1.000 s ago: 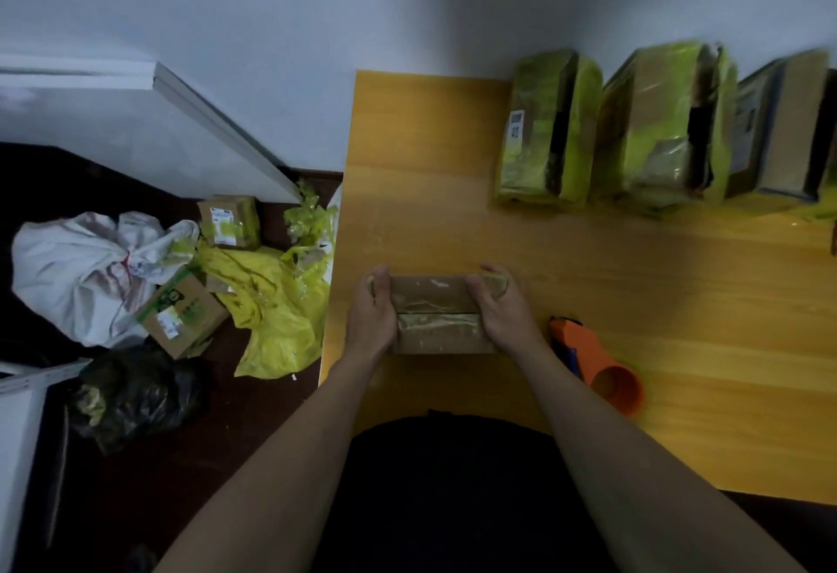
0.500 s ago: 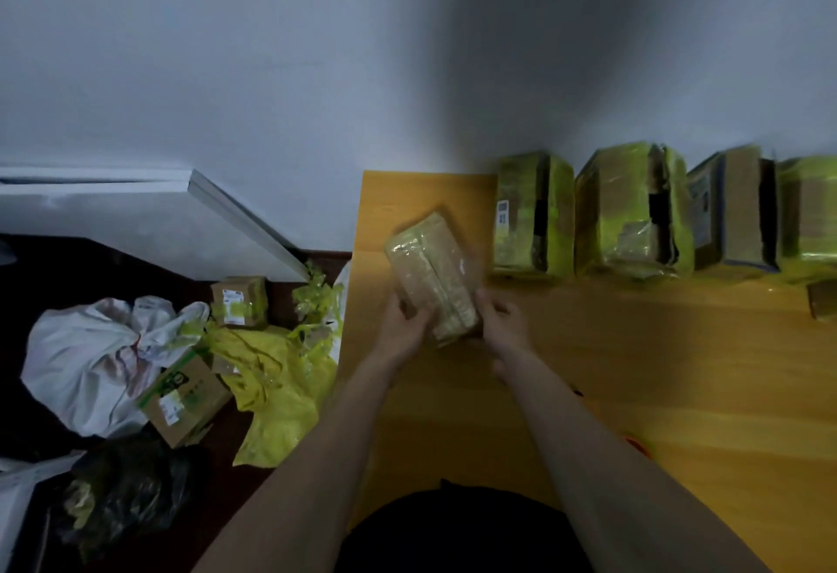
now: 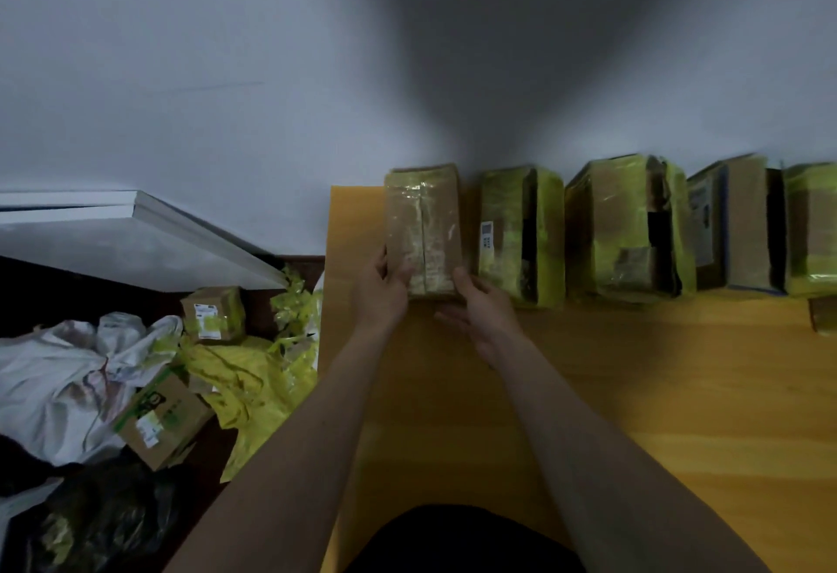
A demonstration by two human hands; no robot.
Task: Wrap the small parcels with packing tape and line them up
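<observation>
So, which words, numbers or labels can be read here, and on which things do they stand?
None can be read.
White label on the second parcel in the row: too blurred.
White label on the small floor box: too blurred.
Green print and white label on the bigger floor box: too blurred.
Parcel in hand: no text shows.

Parcel [image 3: 423,228] lifted from table's near edge — now upright, seemingly at row's left end, both hands steadying.
</observation>
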